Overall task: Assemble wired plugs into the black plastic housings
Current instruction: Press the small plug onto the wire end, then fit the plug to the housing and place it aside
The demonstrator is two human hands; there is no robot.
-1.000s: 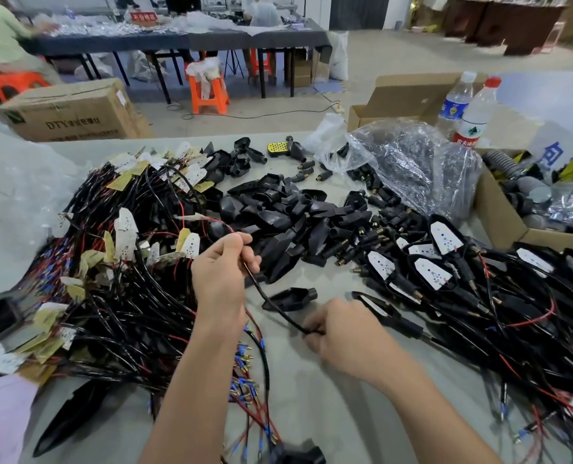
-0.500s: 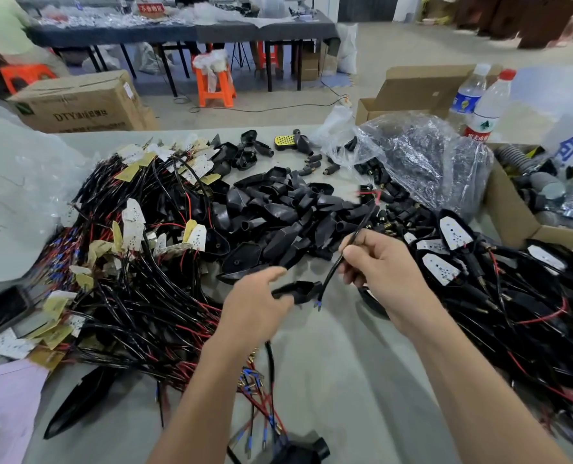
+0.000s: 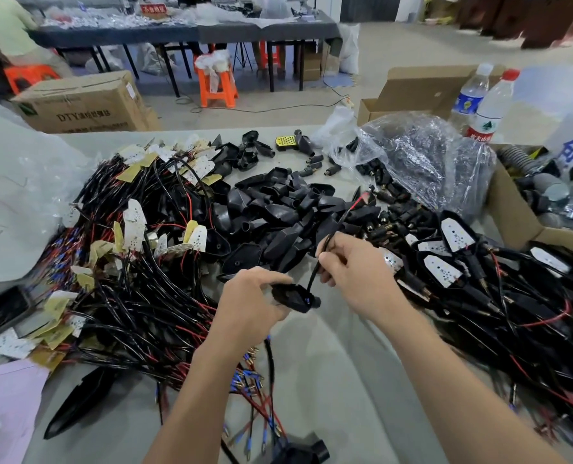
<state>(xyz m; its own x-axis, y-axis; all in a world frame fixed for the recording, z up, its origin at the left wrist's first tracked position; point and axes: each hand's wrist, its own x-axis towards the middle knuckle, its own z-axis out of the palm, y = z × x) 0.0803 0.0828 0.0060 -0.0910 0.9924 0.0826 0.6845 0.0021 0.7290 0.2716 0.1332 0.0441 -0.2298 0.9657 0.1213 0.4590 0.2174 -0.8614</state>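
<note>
My left hand grips a black plastic housing just above the grey table. My right hand pinches a black cable whose lower end, with blue-tipped wires, goes into the housing's open side; its red wire end sticks up to the right. A heap of empty black housings lies behind my hands. A tangle of wired plugs with white and yellow boards covers the left of the table. Assembled housings with wires are piled at the right.
A clear plastic bag of small black plugs lies at the back right, beside a cardboard box and two water bottles. A phone and pink paper sit at the left edge. Loose black covers lie near the front.
My left hand has picked the housing up from the table. My right hand has brought the cable's end down from beside the housing into its opening.
</note>
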